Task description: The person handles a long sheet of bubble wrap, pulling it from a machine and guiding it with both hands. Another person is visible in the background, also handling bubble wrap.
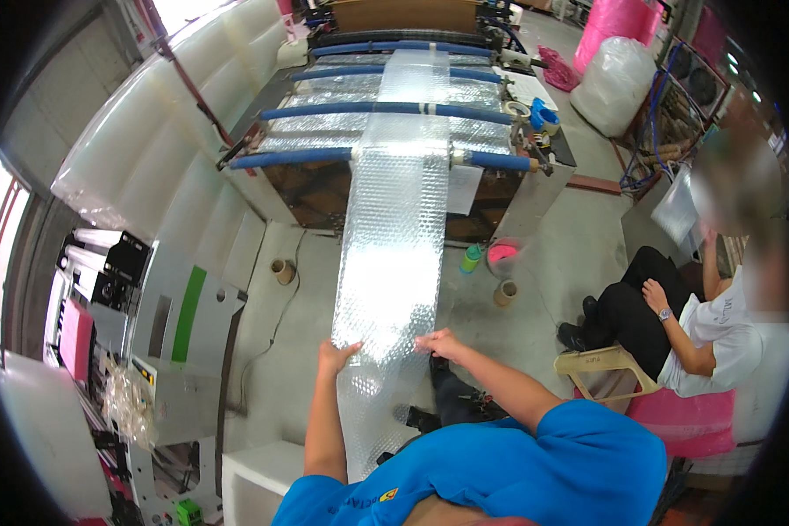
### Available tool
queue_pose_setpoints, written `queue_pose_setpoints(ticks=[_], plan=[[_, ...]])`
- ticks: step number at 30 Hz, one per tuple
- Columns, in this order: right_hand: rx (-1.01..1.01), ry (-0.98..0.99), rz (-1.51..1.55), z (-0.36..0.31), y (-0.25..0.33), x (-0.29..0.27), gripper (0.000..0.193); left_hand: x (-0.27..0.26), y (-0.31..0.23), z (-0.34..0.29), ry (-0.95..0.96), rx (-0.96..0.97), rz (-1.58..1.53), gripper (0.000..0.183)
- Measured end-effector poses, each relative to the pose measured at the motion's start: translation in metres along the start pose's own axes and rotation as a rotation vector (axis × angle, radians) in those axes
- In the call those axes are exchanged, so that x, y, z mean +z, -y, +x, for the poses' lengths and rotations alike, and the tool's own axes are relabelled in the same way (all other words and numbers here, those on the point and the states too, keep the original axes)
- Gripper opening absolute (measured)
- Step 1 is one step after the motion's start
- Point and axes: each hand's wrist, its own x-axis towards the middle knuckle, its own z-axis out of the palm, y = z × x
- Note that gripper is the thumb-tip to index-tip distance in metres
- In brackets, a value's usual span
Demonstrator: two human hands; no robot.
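A long strip of clear bubble wrap (394, 228) comes off a machine with blue-covered rollers (298, 159) and runs down toward my body. My left hand (337, 355) pinches the strip's left edge between thumb and fingers. At about the same height, my right hand (441, 344) grips the right edge, thumb on top. Between my hands the film lies spread and shiny. Its lower end hangs down in front of my blue shirt, where part of it is hidden.
A seated person (675, 324) is at the right, beside a beige plastic stool (607, 373). Cardboard cores (505, 294), a green bottle (471, 259) and a cable (272, 337) lie about the floor. Another machine (180, 324) stands left; large bubble-wrap rolls (162, 131) lie behind it.
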Motion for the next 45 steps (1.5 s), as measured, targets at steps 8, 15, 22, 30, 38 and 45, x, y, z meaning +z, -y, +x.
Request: queue_pose_setpoints(ticks=[8,15,22,30,38,45], plan=[[-0.14,-0.008,-0.062,0.043,-0.03,-0.013,0.017,0.025,0.002,0.018,-0.074,-0.176,0.31,0.071],[-0.056,-0.056,-0.444,0.045,-0.017,-0.024,0.033,0.042,0.01,0.032,0.041,-0.257,0.33,0.07],[-0.153,-0.083,-0.528,0.072,-0.013,-0.04,0.04,0.063,0.036,0.081,-0.013,-0.067,0.304,0.065],[-0.097,-0.343,-0.199,0.135,0.032,-0.085,0.029,0.09,-0.017,0.174,-0.109,0.116,0.201,0.053],[-0.352,-0.369,0.124,0.143,0.098,-0.116,0.026,0.071,-0.084,0.203,0.065,-0.11,-0.209,0.059],[-0.385,-0.323,0.529,0.115,0.114,-0.088,0.023,0.046,-0.05,0.188,0.385,-0.33,-0.216,0.059]])
